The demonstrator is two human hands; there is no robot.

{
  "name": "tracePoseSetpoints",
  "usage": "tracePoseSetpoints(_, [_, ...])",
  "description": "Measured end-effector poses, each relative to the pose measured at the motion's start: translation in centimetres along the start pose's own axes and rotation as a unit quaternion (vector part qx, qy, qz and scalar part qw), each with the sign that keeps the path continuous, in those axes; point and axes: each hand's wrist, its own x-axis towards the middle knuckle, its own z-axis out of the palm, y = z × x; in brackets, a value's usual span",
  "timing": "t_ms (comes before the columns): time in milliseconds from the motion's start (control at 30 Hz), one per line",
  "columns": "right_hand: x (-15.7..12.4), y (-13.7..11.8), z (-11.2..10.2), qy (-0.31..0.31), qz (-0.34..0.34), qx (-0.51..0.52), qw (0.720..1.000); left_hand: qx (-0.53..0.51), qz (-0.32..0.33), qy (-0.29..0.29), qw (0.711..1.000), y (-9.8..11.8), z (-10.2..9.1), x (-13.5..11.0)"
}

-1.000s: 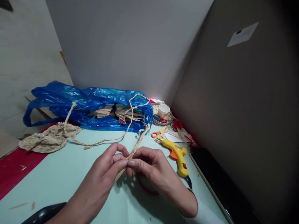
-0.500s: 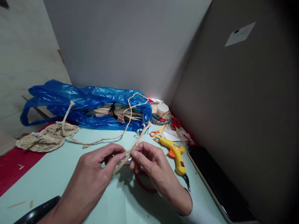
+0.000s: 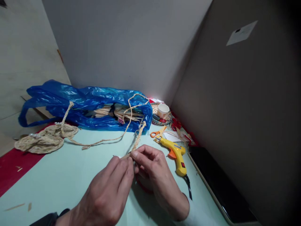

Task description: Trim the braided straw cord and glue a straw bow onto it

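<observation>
Both my hands meet at the middle of the pale green table top, closed on a short straw braid [image 3: 139,137]. My left hand [image 3: 112,185] has its back turned up, with its fingers curled over the loose strands at the near end. Thumb and forefinger of my right hand [image 3: 152,171] pinch the braid just where the plaited part begins. The plaited end points up and away toward the blue bag. Below my right hand shows part of a red loop [image 3: 144,185], mostly hidden. The strand ends are covered by my left hand.
A blue plastic bag [image 3: 61,94] of straw lies at the back; woven straw soles [image 3: 39,143] sit left. A long straw cord [image 3: 103,142] crosses the table. To the right are a yellow glue gun [image 3: 172,147], orange-handled scissors [image 3: 155,134], a basket [image 3: 170,119] and a black tablet-like slab [image 3: 218,185].
My left hand has rolled over, back upward, and its fingers have closed over the loose strands. My right hand keeps its pinch, almost unmoved. The braid's far end stands slightly more upright.
</observation>
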Motion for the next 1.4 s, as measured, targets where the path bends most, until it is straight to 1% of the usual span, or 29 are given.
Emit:
tracePoseSetpoints(67, [0.3, 0.2, -0.1, 0.002, -0.011, 0.004, 1.000, 0.017, 0.003, 0.004, 1.000, 0.2, 0.1, 0.0])
tracePoseSetpoints(133, [0.4, 0.2, 0.0, 0.009, -0.020, 0.004, 1.000, -0.025, -0.044, -0.003, 0.999, 0.2, -0.2, 0.3])
tracePoseSetpoints(167, [0.3, 0.1, 0.1, 0.013, -0.026, 0.003, 1.000, -0.074, -0.083, -0.005, 0.994, 0.0, -0.4, 0.6])
tracePoseSetpoints(200, [0.2, 0.0, 0.2, 0.017, -0.031, 0.001, 0.999, -0.145, -0.139, -0.006, 0.980, -0.3, -0.7, 0.9])
tracePoseSetpoints(233, [0.1, -0.2, 0.3, 0.017, -0.034, -0.002, 0.999, -0.217, -0.209, -0.001, 0.953, -0.7, -1.0, 1.2])
tracePoseSetpoints(267, [-0.1, -0.3, 0.4, 0.013, -0.034, -0.009, 0.999, -0.280, -0.292, 0.001, 0.915, -1.2, -1.2, 1.5])
tracePoseSetpoints(300, [-0.2, -0.4, 0.5, 0.006, -0.035, -0.018, 0.999, -0.328, -0.378, -0.003, 0.866, -1.6, -1.2, 1.7])
tracePoseSetpoints(333, [-0.4, -0.5, 0.6, -0.006, -0.036, -0.028, 0.999, -0.378, -0.459, -0.019, 0.804, -2.1, -1.2, 2.0])
tracePoseSetpoints(367, [-0.5, -0.5, 0.7, -0.021, -0.037, -0.037, 0.998, -0.421, -0.497, -0.046, 0.757, -2.4, -1.0, 2.1])
tracePoseSetpoints(433, [-0.6, -0.6, 0.7, -0.050, -0.051, -0.053, 0.996, -0.531, -0.535, -0.102, 0.650, -2.8, -0.5, 2.3])
tracePoseSetpoints(467, [-0.6, -0.6, 0.7, -0.057, -0.061, -0.058, 0.995, -0.569, -0.536, -0.122, 0.611, -2.9, -0.3, 2.3])
tracePoseSetpoints(500, [-0.6, -0.6, 0.6, -0.060, -0.070, -0.066, 0.994, -0.596, -0.540, -0.133, 0.579, -2.8, 0.0, 2.3])
tracePoseSetpoints(533, [-0.6, -0.6, 0.6, -0.059, -0.080, -0.080, 0.992, -0.606, -0.545, -0.138, 0.563, -2.7, 0.1, 2.3])
tracePoseSetpoints(600, [-0.7, -0.7, 0.4, -0.052, -0.106, -0.133, 0.984, -0.597, -0.555, -0.128, 0.565, -2.6, 0.2, 2.4])
tracePoseSetpoints(633, [-0.9, -0.6, 0.3, -0.050, -0.124, -0.175, 0.975, -0.589, -0.557, -0.121, 0.573, -2.5, 0.2, 2.4])
tracePoseSetpoints(667, [-1.0, -0.6, 0.2, -0.047, -0.145, -0.226, 0.962, -0.574, -0.558, -0.111, 0.589, -2.5, 0.1, 2.5])
tracePoseSetpoints(700, [-1.1, -0.5, 0.1, -0.041, -0.167, -0.282, 0.944, -0.552, -0.557, -0.102, 0.612, -2.5, 0.0, 2.6])
tracePoseSetpoints(767, [-1.3, -0.3, 0.0, -0.023, -0.205, -0.386, 0.899, -0.496, -0.550, -0.092, 0.665, -2.4, -0.2, 2.6])
tracePoseSetpoints(800, [-1.3, -0.1, -0.1, -0.009, -0.222, -0.428, 0.876, -0.470, -0.547, -0.090, 0.687, -2.3, -0.2, 2.6])
tracePoseSetpoints(867, [-1.2, 0.3, -0.1, 0.021, -0.262, -0.489, 0.832, -0.436, -0.546, -0.087, 0.710, -2.2, -0.2, 2.5])
tracePoseSetpoints(933, [-1.2, 0.6, -0.1, 0.056, -0.323, -0.532, 0.781, -0.420, -0.552, -0.077, 0.716, -2.1, 0.0, 2.3])
tracePoseSetpoints(1033, [-1.1, 0.9, 0.2, 0.096, -0.428, -0.575, 0.691, -0.414, -0.568, -0.063, 0.708, -1.9, 0.2, 2.4])
tracePoseSetpoints(1100, [-1.2, 1.1, 0.5, 0.102, -0.480, -0.593, 0.638, -0.425, -0.578, -0.058, 0.694, -1.9, 0.3, 2.6])
tracePoseSetpoints(1167, [-1.2, 1.3, 0.8, 0.091, -0.523, -0.606, 0.593, -0.451, -0.586, -0.060, 0.671, -1.9, 0.3, 2.7])
tracePoseSetpoints(1233, [-1.3, 1.6, 1.1, 0.080, -0.557, -0.615, 0.553, -0.488, -0.589, -0.063, 0.641, -1.9, 0.4, 2.7])
tracePoseSetpoints(1300, [-1.4, 1.8, 1.3, 0.080, -0.571, -0.624, 0.528, -0.524, -0.588, -0.060, 0.613, -2.0, 0.5, 2.5])
tracePoseSetpoints(1333, [-1.5, 1.8, 1.3, 0.083, -0.571, -0.628, 0.523, -0.538, -0.587, -0.056, 0.602, -2.1, 0.6, 2.3])
tracePoseSetpoints(1367, [-1.5, 1.6, 1.3, 0.082, -0.566, -0.629, 0.526, -0.550, -0.586, -0.050, 0.592, -2.2, 0.7, 2.2])
tracePoseSetpoints(1400, [-1.6, 1.4, 1.2, 0.073, -0.553, -0.626, 0.545, -0.559, -0.587, -0.044, 0.583, -2.3, 0.7, 2.1])
